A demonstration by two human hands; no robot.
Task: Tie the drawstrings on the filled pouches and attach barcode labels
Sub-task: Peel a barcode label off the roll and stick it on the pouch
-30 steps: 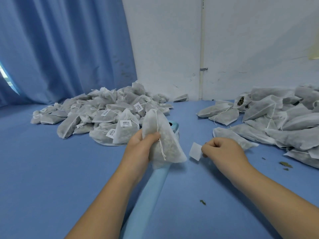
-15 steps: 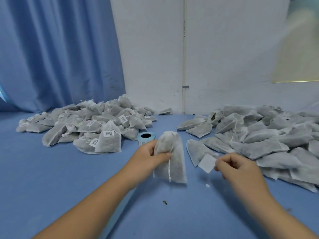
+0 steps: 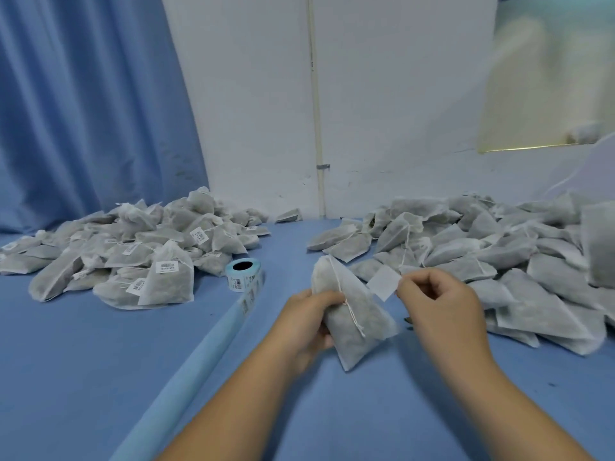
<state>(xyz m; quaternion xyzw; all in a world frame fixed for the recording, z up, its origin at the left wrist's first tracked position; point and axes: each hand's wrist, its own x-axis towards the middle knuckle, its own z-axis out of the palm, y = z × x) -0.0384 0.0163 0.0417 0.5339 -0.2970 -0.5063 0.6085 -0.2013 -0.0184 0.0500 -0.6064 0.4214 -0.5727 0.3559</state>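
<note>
My left hand [image 3: 307,322] grips a filled grey-white pouch [image 3: 357,331] above the blue table, thumb over its tied white drawstring [image 3: 349,306]. My right hand [image 3: 436,302] pinches a small white label [image 3: 383,282] by its right edge, just right of the pouch's top. Its blank side faces me. The label and the pouch are close but apart.
A pile of labelled pouches [image 3: 139,254] lies at the left, a pile of unlabelled pouches [image 3: 499,261] at the right. A blue label roll [image 3: 244,273] stands between them, its backing strip [image 3: 186,371] trailing toward me over the blue table [image 3: 83,377].
The view has tilted upward, showing more wall. Both hands have kept their hold; the right hand has brought the label nearer to the pouch's top.
</note>
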